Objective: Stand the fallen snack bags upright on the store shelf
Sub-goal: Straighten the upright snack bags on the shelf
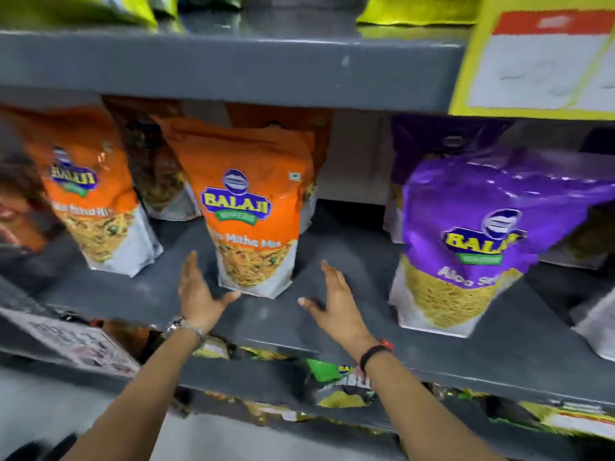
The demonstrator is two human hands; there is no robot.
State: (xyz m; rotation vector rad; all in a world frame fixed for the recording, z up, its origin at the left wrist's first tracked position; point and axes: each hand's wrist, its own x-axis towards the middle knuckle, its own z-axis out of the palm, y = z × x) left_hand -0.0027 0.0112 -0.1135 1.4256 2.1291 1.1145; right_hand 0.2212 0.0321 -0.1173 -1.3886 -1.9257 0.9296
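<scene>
Orange Balaji bag (253, 224): standing upright on the grey shelf (349, 261), midway along it, a little back from the front edge, leaning slightly.
Left hand (198, 292): open, palm inward, fingers spread, holding nothing; thumb tip just beside the bag's lower left corner, touching or a hair off, hard to tell.
Right hand (336, 299): open too, empty, apart from the bag's right side, over bare shelf near the front edge.
Bag versus hands: sits between both palms, free of any grasp.
Second orange bag (96, 207): upright toward the left end.
Purple Balaji bag (466, 247): upright toward the right end.
</scene>
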